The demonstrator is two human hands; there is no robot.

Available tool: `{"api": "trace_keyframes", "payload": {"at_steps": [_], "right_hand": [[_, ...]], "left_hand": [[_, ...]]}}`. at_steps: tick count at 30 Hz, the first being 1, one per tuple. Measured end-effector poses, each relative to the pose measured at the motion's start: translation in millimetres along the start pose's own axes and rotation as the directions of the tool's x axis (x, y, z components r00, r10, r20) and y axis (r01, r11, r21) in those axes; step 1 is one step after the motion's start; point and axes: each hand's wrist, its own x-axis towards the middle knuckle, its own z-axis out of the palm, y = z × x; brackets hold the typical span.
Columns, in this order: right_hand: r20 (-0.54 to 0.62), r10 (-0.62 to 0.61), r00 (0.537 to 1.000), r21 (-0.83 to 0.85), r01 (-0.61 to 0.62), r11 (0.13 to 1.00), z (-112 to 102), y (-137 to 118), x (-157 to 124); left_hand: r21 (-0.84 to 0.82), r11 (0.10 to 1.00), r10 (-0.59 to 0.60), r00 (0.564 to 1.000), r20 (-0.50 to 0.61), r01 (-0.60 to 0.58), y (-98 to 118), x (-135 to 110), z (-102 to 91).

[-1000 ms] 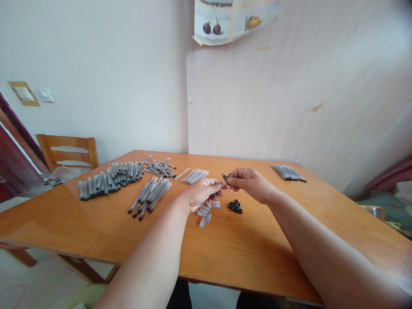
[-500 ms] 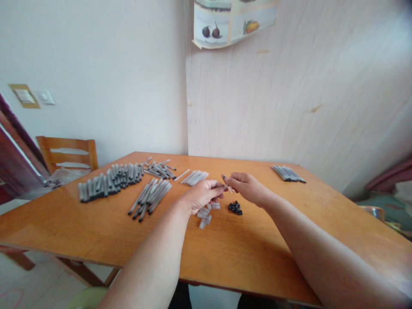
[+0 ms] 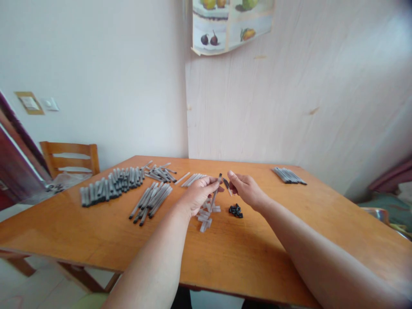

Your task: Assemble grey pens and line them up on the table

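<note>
My left hand (image 3: 203, 192) pinches a slim grey pen (image 3: 213, 198) with a dark upper end; its lower part points down over a small heap of clear pen caps (image 3: 204, 219). Just to the right is my right hand (image 3: 245, 189), its thumb raised apart from the loosely curled fingers, with nothing visible in it. Between the hands are a few thin dark-tipped pieces (image 3: 226, 184), perhaps pen refills. Small black plugs (image 3: 236, 210) lie in a pile below my right hand. Whitish tubes (image 3: 192, 179) lie partly behind my left hand.
Grey pens with black ends lie in a long stacked row (image 3: 111, 185), a nearer bundle (image 3: 150, 203) and a loose pile (image 3: 160, 172) on the left. Another bundle (image 3: 289, 175) is at the far right of the wooden table (image 3: 251, 253). A chair (image 3: 71, 155) stands beyond the left edge.
My hands have drawn apart; my right thumb has lifted away from its fingers. The pen now stands steeply in my left hand. The view has tilted slightly up.
</note>
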Motion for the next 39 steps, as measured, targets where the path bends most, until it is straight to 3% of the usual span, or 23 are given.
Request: {"api": "trace_keyframes", "payload": {"at_steps": [5, 9, 20, 26, 31, 39], "right_hand": [[0.078, -0.04, 0.996, -0.068, 0.045, 0.997, 21, -3, -9], [0.096, 0.009, 0.995, -0.078, -0.002, 0.997, 34, -13, -17], [0.117, -0.04, 0.992, -0.243, 0.067, 0.968, 34, -11, -18], [0.094, 0.053, 0.994, -0.003, -0.053, 0.999, 34, -8, -14], [0.21, 0.089, 0.974, 0.319, -0.154, 0.935, 32, -2, -10], [0.274, 0.096, 0.957, 0.39, -0.202, 0.898, 35, 0, -10]], "left_hand": [[-0.128, 0.989, 0.051, 0.99, -0.129, -0.068, 0, 3, -3.4], [-0.182, 0.978, 0.074, 0.982, -0.174, -0.106, 0, 4, -3.3], [-0.18, 0.97, 0.086, 0.925, -0.369, -0.162, 0, 10, -9.3], [-0.299, 0.94, 0.066, 0.946, -0.318, -0.166, 2, 8, -16.5], [-0.375, 0.92, 0.037, 0.977, -0.21, -0.115, 3, 8, -22.6], [-0.404, 0.906, 0.025, 0.969, -0.244, -0.125, 5, 8, -19.2]]}}
